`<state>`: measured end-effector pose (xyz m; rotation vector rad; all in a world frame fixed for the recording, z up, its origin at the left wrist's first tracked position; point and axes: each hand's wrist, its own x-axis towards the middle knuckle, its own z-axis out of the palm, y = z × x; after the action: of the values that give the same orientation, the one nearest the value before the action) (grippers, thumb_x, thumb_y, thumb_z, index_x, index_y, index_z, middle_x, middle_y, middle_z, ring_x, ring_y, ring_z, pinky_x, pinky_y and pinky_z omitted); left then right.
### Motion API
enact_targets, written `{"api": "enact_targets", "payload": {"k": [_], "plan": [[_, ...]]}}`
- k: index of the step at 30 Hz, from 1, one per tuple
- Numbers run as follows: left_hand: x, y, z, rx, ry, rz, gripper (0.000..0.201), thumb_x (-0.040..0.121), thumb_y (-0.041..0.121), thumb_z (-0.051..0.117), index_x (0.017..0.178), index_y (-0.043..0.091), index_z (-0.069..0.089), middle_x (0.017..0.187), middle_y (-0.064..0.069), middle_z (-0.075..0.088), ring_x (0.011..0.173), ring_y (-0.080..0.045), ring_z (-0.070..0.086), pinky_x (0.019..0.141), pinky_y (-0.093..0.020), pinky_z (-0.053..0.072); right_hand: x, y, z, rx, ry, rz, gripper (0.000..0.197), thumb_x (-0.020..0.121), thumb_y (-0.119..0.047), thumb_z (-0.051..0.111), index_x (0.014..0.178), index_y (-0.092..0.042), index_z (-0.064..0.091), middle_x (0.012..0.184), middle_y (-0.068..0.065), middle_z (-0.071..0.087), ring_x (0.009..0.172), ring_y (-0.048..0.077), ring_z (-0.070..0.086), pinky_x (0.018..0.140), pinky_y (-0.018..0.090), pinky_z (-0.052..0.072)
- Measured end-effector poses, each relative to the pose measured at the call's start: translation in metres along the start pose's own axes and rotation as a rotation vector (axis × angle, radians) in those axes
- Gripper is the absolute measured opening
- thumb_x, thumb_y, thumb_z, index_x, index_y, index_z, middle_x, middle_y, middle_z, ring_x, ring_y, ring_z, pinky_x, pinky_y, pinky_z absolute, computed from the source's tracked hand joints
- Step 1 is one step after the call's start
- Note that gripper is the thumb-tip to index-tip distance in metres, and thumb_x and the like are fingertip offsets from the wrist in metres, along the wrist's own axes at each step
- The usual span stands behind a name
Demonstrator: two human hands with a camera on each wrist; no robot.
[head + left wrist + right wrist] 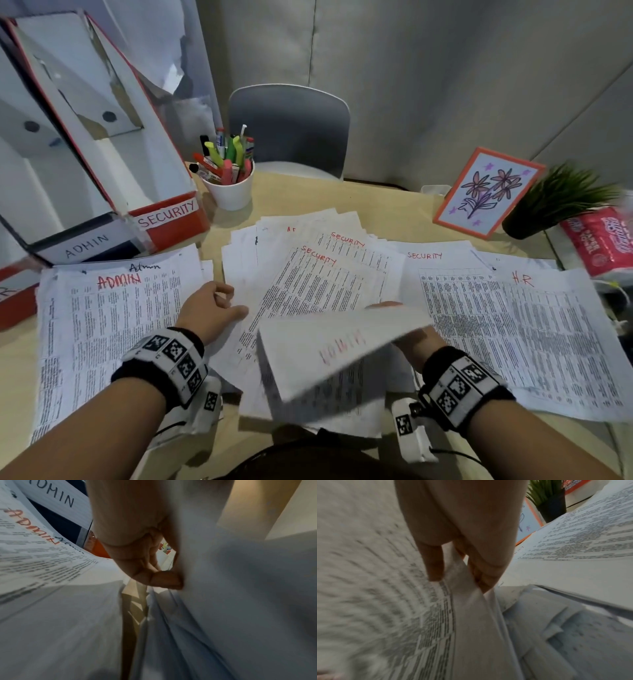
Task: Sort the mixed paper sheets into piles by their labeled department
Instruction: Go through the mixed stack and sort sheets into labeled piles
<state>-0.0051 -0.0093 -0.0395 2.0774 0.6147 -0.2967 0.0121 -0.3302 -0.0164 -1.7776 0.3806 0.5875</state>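
ADMIN sheet [329, 349] is being pinched edgewise by right hand [462, 527], risking slippage onto mixed pile [308, 284]; closure of left hand [209, 311] cannot be told.

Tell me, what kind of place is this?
Most likely an office desk. There are file boxes labelled ADMIN and SECURITY, printed sheets marked by department, and a cup of markers.

Cup of markers [230, 193], framed flower drawing [488, 193] and potted plant [561, 197] stand on the desk [387, 205].
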Motion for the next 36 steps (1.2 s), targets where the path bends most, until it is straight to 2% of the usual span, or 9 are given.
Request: {"api": "enact_targets", "payload": {"k": [4, 12, 15, 18, 21, 24, 29, 33, 36], "plan": [[-0.004, 0.001, -0.002, 0.002, -0.166, -0.038, 0.026, 0.081, 0.006, 0.07, 0.105, 0.012, 0.061, 0.076, -0.001, 0.056, 0.066, -0.014, 0.053, 0.059, -0.022, 0.039, -0.006, -0.005, 0.005, 0.088, 0.096, 0.042, 0.009, 0.09, -0.008, 0.061, 0.085, -0.013, 0.055, 0.086, 0.0, 0.064, 0.092, 0.019, 0.061, 0.086, 0.03, 0.044], [-0.019, 0.0, -0.003, -0.117, -0.426, 0.021, 0.07, 0.073, -0.02, 0.052, 0.125, 0.027, 0.045, 0.086, -0.002, 0.048, 0.08, -0.015, 0.051, 0.062, -0.021, 0.045, -0.006, -0.01, 0.004, 0.038, 0.101, 0.088, 0.019, 0.093, -0.012, 0.057, 0.077, -0.015, 0.049, 0.08, -0.002, 0.055, 0.081, 0.015, 0.053, 0.083, 0.03, 0.041], [-0.022, 0.003, -0.001, -0.177, -0.436, 0.037, 0.07, 0.073, -0.008, 0.051, 0.122, 0.042, 0.05, 0.117, 0.0, 0.058, 0.111, -0.021, 0.057, 0.082, -0.032, 0.054, -0.004, -0.003, 0.004, 0.128, 0.045, 0.111, 0.008, 0.094, -0.006, 0.054, 0.096, -0.008, 0.061, 0.09, 0.005, 0.064, 0.081, 0.018, 0.058, 0.073, 0.029, 0.047], [-0.028, 0.006, 0.001, -0.274, -0.483, 0.003, 0.064, 0.064, 0.022, 0.074, 0.125, 0.031, 0.058, 0.125, 0.007, 0.062, 0.122, -0.027, 0.051, 0.102, -0.047, 0.042, -0.009, -0.001, 0.007, 0.133, 0.021, 0.096, 0.014, 0.091, -0.001, 0.055, 0.101, -0.004, 0.065, 0.087, 0.007, 0.067, 0.077, 0.021, 0.061, 0.062, 0.025, 0.046], [-0.027, 0.003, 0.01, -0.242, -0.428, 0.047, 0.041, 0.069, 0.017, 0.083, 0.106, 0.016, 0.068, 0.104, 0.002, 0.073, 0.103, -0.017, 0.066, 0.091, -0.033, 0.05, -0.011, 0.001, 0.01, 0.142, -0.057, 0.038, 0.029, 0.085, -0.003, 0.064, 0.114, -0.006, 0.064, 0.102, 0.005, 0.071, 0.09, 0.016, 0.068, 0.081, 0.032, 0.055], [-0.027, -0.004, 0.016, -0.165, -0.281, 0.083, 0.022, 0.076, -0.002, 0.073, 0.071, 0.019, 0.071, 0.068, 0.004, 0.07, 0.069, -0.017, 0.063, 0.063, -0.027, 0.05, -0.011, 0.0, 0.011, 0.116, -0.084, 0.043, 0.049, 0.086, -0.001, 0.064, 0.131, -0.013, 0.052, 0.127, -0.004, 0.056, 0.116, 0.017, 0.054, 0.107, 0.038, 0.037], [-0.029, -0.005, 0.018, -0.401, -0.339, -0.077, 0.037, 0.079, -0.016, 0.062, 0.06, 0.011, 0.076, 0.069, -0.005, 0.073, 0.053, -0.014, 0.062, 0.045, -0.017, 0.045, -0.006, 0.001, 0.006, 0.183, 0.015, 0.044, 0.038, 0.089, 0.014, 0.043, 0.093, -0.011, 0.072, 0.123, 0.005, 0.055, 0.101, 0.023, 0.056, 0.083, 0.03, 0.045], [-0.028, -0.005, 0.013, -0.52, -0.494, -0.304, 0.012, 0.063, -0.008, 0.071, 0.061, 0.003, 0.067, 0.07, -0.013, 0.062, 0.075, -0.033, 0.06, 0.068, -0.033, 0.051, 0.008, 0.014, 0.005, 0.428, 0.18, 0.12, 0.022, 0.087, 0.004, 0.057, 0.106, -0.008, 0.06, 0.107, 0.013, 0.059, 0.083, 0.022, 0.06, 0.066, 0.028, 0.049], [-0.031, 0.002, 0.012, -0.525, -0.487, -0.353, 0.005, 0.063, -0.008, 0.066, 0.061, -0.004, 0.064, 0.068, -0.02, 0.059, 0.065, -0.037, 0.06, 0.058, -0.034, 0.053, 0.015, 0.017, 0.004, 0.274, 0.152, 0.136, 0.034, 0.082, -0.011, 0.071, 0.112, -0.015, 0.054, 0.107, 0.008, 0.059, 0.075, 0.017, 0.057, 0.062, 0.027, 0.046]]}}
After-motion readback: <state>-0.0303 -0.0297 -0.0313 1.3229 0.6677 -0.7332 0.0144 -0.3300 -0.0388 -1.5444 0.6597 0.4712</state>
